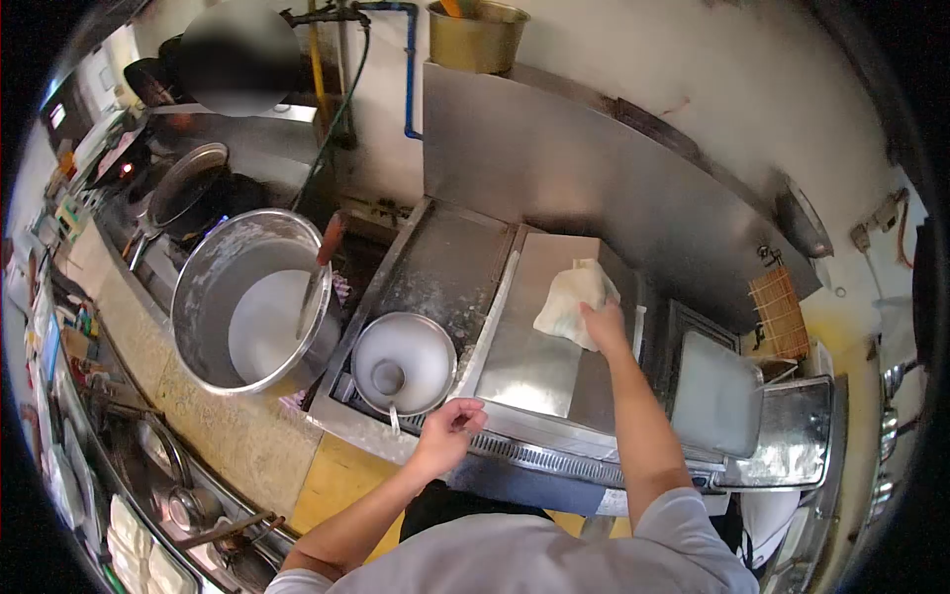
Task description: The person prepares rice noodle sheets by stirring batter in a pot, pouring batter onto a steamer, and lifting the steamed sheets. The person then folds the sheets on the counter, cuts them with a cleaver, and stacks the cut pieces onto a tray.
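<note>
A white cloth [572,302], bunched up, lies on the metal lid [529,342] of a steel box-shaped unit. My right hand [604,325] grips the cloth at its right edge. My left hand [450,431] is held over the front edge of the counter with its fingers curled, and what they hold, if anything, is too small to name. Just beyond it is a round metal bowl [430,346] of white liquid with a ladle [388,377] in it.
A large steel pot [247,223] of white liquid, with a brown-handled tool [332,241], stands left. Behind it are pans [188,183] on a stove. To the right are a pale-lidded tray [714,396] and a bamboo mat [780,310]. A metal pot [477,40] sits on the ledge above.
</note>
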The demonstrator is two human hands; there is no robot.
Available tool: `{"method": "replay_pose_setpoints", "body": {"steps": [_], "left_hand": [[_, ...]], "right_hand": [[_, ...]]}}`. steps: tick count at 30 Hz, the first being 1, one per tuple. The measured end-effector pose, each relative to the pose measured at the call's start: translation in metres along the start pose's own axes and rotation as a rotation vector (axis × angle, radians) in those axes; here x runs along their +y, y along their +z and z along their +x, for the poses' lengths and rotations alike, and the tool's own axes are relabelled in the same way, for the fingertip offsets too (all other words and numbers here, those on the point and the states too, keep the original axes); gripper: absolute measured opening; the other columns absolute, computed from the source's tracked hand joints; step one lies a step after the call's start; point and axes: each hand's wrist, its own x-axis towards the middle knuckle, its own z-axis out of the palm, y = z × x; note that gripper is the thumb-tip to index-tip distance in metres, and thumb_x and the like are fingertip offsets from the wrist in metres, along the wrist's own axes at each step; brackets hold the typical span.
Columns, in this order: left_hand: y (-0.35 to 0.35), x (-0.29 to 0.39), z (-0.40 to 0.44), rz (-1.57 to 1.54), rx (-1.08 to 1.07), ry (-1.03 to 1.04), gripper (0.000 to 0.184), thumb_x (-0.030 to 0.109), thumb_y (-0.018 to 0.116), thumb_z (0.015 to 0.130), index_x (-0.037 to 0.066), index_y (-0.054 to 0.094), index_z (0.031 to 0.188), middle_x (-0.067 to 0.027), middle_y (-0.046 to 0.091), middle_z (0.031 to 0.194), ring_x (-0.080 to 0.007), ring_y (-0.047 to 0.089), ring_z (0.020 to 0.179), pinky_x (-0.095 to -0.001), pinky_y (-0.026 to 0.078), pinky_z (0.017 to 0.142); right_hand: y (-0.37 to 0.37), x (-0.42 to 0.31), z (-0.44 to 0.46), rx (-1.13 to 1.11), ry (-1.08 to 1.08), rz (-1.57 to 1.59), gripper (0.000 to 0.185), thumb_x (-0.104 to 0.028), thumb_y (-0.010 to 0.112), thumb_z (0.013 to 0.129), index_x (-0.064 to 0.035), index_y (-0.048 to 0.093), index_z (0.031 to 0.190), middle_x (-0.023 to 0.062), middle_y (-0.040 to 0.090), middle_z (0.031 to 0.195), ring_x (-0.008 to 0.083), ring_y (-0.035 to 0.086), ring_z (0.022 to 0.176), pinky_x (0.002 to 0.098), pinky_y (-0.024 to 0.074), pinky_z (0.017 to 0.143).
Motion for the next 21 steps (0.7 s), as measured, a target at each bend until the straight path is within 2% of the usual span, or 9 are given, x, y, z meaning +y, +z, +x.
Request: {"method": "replay_pose_setpoints", "body": {"steps": [2,4,7,8,10,12,15,21], "left_hand": [[0.005,0.000,-0.016,0.041,0.019,-0.024,0.027,0.009,0.069,0.098,-0.001,0.063,0.122,-0.0049,0.069,0.103,-0.0120,0.064,0.096,-0.0271,0.051,0.088],[0.012,-0.005,-0.036,0.037,0.055,-0.036,0.027,0.009,0.068,0.098,0.000,0.062,0.123,-0.0049,0.069,0.105,-0.0126,0.064,0.098,-0.0278,0.051,0.090],[0.030,-0.019,-0.072,-0.011,0.144,-0.030,0.027,0.009,0.068,0.098,0.000,0.063,0.123,-0.0052,0.069,0.104,-0.0124,0.064,0.097,-0.0276,0.052,0.089],[0.038,-0.023,-0.084,-0.006,0.187,-0.031,0.026,0.009,0.068,0.098,-0.001,0.063,0.122,-0.0058,0.069,0.104,-0.0123,0.064,0.096,-0.0276,0.052,0.089],[0.053,-0.040,-0.110,0.005,0.267,-0.036,0.028,0.009,0.068,0.098,-0.001,0.063,0.123,-0.0057,0.069,0.104,-0.0125,0.064,0.096,-0.0284,0.053,0.089],[0.070,-0.057,-0.139,-0.043,0.341,-0.052,0.028,0.010,0.069,0.098,-0.001,0.063,0.124,-0.0053,0.069,0.104,-0.0124,0.064,0.096,-0.0286,0.053,0.089],[0.093,-0.073,-0.189,-0.075,0.454,-0.041,0.028,0.011,0.068,0.099,0.000,0.063,0.124,-0.0053,0.069,0.105,-0.0120,0.064,0.097,-0.0287,0.053,0.088],[0.120,-0.101,-0.287,-0.163,0.725,-0.020,0.030,0.013,0.068,0.100,-0.003,0.062,0.125,-0.0082,0.069,0.111,-0.0146,0.064,0.102,-0.0298,0.053,0.089]], "right_hand": [[-0.016,0.006,-0.025,0.148,-0.172,-0.026,0.047,-0.022,0.075,0.087,0.0045,0.056,0.122,0.0232,0.061,0.123,0.0359,0.062,0.112,0.0427,0.0496,0.097],[-0.028,0.014,-0.064,0.218,-0.360,0.120,0.038,-0.014,0.074,0.086,0.0020,0.059,0.117,0.0180,0.061,0.110,0.0294,0.062,0.093,0.0388,0.0510,0.086],[-0.037,0.018,-0.150,-0.058,-0.333,0.316,0.033,-0.007,0.072,0.087,-0.0013,0.060,0.117,0.0099,0.063,0.099,0.0188,0.062,0.084,0.0341,0.0524,0.076],[0.000,0.053,-0.166,-0.194,-0.322,0.560,0.036,-0.007,0.074,0.084,-0.0005,0.061,0.117,0.0114,0.065,0.099,0.0226,0.064,0.085,0.0366,0.0536,0.075],[-0.033,0.027,-0.236,-0.509,-0.358,0.626,0.034,-0.007,0.074,0.086,0.0000,0.062,0.117,0.0109,0.067,0.101,0.0198,0.064,0.085,0.0332,0.0546,0.074],[-0.031,0.032,-0.279,-0.639,-0.489,0.628,0.032,-0.008,0.074,0.087,0.0005,0.063,0.116,0.0117,0.068,0.101,0.0179,0.065,0.084,0.0318,0.0548,0.071],[-0.033,0.039,-0.324,-0.887,-0.583,0.627,0.032,-0.008,0.074,0.086,0.0012,0.064,0.114,0.0140,0.069,0.100,0.0217,0.067,0.084,0.0347,0.0557,0.075],[-0.049,0.030,-0.396,-1.172,-0.888,0.490,0.032,-0.009,0.075,0.088,0.0013,0.064,0.116,0.0114,0.070,0.101,0.0188,0.068,0.089,0.0323,0.0558,0.079]]}}
